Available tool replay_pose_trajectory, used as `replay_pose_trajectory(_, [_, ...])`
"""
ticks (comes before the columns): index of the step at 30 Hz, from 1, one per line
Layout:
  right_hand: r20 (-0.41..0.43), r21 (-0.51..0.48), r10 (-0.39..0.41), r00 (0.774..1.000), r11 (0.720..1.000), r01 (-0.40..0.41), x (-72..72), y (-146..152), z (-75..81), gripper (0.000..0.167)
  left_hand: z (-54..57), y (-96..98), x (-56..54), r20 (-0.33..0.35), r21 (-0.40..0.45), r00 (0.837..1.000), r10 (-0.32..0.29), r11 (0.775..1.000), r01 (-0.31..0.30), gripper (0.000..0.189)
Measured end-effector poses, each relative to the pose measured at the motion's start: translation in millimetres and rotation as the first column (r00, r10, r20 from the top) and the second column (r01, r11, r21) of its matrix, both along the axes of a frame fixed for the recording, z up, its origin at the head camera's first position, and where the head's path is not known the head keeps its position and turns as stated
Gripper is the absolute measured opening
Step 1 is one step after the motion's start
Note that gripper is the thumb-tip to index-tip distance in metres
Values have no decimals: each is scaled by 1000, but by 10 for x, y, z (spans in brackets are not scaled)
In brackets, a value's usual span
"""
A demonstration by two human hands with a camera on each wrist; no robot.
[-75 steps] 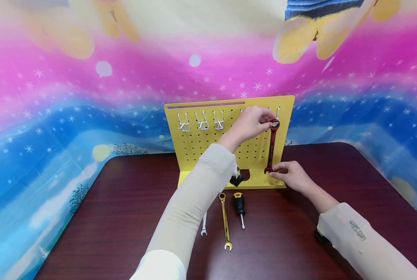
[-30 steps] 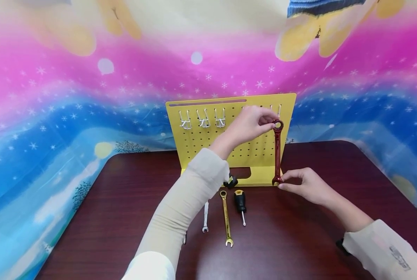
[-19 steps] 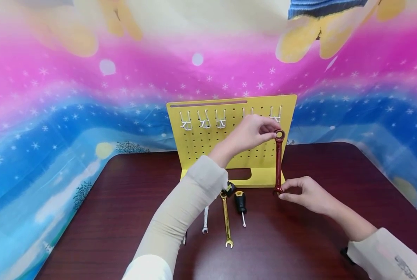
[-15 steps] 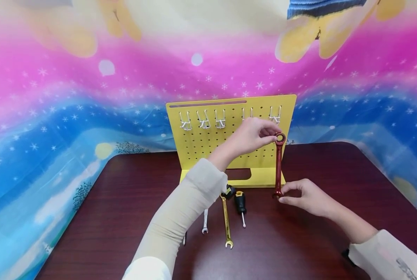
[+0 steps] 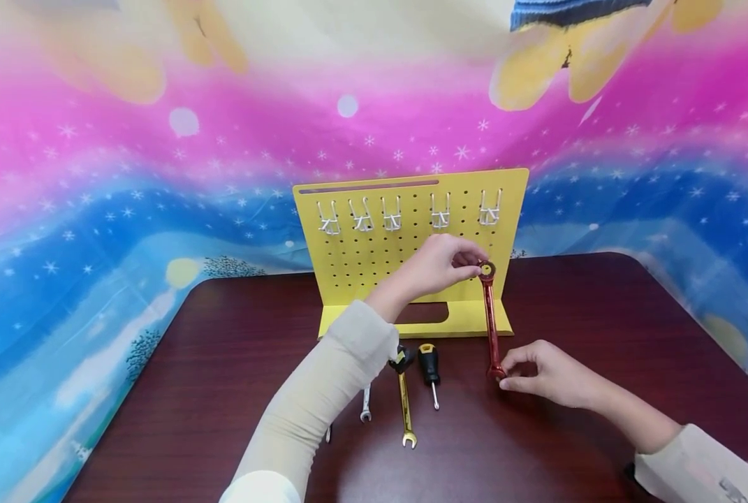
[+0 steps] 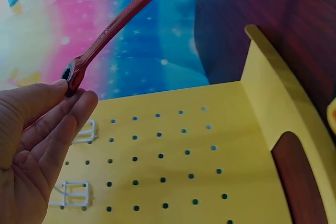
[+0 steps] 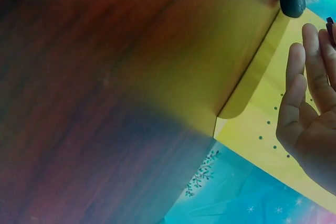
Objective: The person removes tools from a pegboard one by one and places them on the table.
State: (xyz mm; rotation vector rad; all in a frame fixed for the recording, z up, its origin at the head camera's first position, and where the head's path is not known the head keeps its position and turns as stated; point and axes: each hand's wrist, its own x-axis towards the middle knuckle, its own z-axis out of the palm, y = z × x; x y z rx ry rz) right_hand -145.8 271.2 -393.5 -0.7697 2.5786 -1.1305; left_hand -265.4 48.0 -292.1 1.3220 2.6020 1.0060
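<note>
A red combination wrench (image 5: pixel 491 321) slants in front of the yellow pegboard (image 5: pixel 374 262), apart from its hooks. My left hand (image 5: pixel 439 264) pinches its ring end between thumb and fingers; the left wrist view shows the thumb on the ring of the wrench (image 6: pixel 113 30). Lower down, my right hand (image 5: pixel 552 374) pinches the open end. In the right wrist view, only a sliver of the wrench shows by the right hand (image 7: pixel 312 108). On the table below lie a gold wrench (image 5: pixel 406 412), a black-and-yellow screwdriver (image 5: pixel 429 367) and a silver wrench (image 5: pixel 366 405), partly behind my left sleeve.
Several white wire hooks (image 5: pixel 439 212) hang in a row along the pegboard's upper part. The dark wooden table (image 5: pixel 223 363) spreads on both sides. A printed cloth (image 5: pixel 248 140) covers the wall behind. Another thin tool end (image 5: pixel 329 433) peeks out beside my left sleeve.
Both hands have brought the red wrench from the right-hand hook down and toward me, tilting it slightly. The two right-hand hooks have come into full view. The tools on the table stay put.
</note>
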Motion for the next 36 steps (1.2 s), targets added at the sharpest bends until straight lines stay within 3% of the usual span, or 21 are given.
replay_pose_trajectory(5, [13,-56,78,997,995,-77,36,-16,-86,2,-120,-21,13,23,-18,1000,-7,1000,7,23])
replay_pose_trajectory(18, [14,-68,211,977,975,-210,164,-57,-243,13,-469,-81,56,88,-75,996,-14,997,21,23])
replay_pose_trajectory(26, [53,-82,239,970,969,-234,239,-81,-310,19,-639,-102,75,107,-81,993,-45,995,54,19])
replay_pose_trajectory(32, [73,-79,247,966,967,-242,273,-106,-317,19,-725,-117,80,150,-77,988,-35,996,47,20])
replay_pose_trajectory(36, [65,-67,245,967,968,-241,300,-119,-329,19,-783,-108,81,144,-88,989,-31,995,44,18])
